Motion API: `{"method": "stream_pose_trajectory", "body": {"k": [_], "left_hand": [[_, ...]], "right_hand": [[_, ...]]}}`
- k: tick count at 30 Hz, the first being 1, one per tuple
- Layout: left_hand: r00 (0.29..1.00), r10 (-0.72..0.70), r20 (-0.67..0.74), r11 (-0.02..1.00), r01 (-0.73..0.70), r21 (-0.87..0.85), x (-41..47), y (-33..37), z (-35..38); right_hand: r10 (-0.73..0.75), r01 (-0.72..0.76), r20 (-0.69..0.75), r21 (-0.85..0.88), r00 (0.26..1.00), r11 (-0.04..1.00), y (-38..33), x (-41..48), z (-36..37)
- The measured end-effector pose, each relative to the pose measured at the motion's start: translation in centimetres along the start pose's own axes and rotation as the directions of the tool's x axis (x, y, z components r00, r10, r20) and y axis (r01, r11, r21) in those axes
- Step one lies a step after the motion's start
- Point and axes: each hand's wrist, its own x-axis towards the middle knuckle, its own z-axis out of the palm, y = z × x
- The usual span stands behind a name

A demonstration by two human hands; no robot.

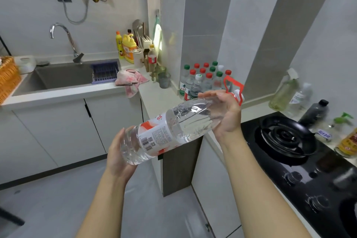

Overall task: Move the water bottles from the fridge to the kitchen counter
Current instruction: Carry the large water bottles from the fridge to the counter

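The person holds the large water bottle (173, 127) in 2 hands, in the air in front of the kitchen counter (158, 100). The left hand (117, 152) cups the base, thumb up along the side and fingers wrapped behind. The right hand (226, 114) grasps the shoulder near the neck, thumb lying across the top. The bottle's long axis is tilted, with the base low on the left and the cap with its red carry handle (234, 89) high on the right. Behind it, small bottles (204, 77) stand clustered in the counter's corner.
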Motion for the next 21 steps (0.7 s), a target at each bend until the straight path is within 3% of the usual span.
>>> {"method": "stream_pose_trajectory", "body": {"k": [12,21], "left_hand": [[0.993,-0.074,-0.087,0.995,0.067,-0.074,9.0,-6.8,7.9],[0.929,-0.291,-0.227,0.952,0.258,-0.165,15.7,-11.7,9.1]], "right_hand": [[0.067,-0.066,0.022,-0.033,0.998,0.997,-1.5,11.6,-7.7],[0.072,-0.096,-0.158,-0.15,0.985,0.984,-0.2,15.5,-11.5]]}}
